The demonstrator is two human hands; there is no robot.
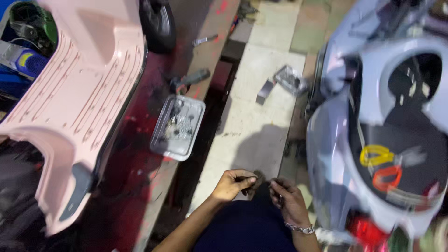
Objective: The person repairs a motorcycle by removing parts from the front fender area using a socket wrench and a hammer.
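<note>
My left hand point(232, 184) and right hand point(288, 199) pinch something small, too blurred to identify. Around me: two scooters, pink point(74, 102) and grey point(373, 116), and one tray point(178, 127).

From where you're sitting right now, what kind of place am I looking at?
Most likely a scooter repair workshop. A pink scooter body stands on the left and a grey-blue scooter with its seat compartment open on the right. Between them, a clear tray of small metal parts lies on the stained floor.
</note>
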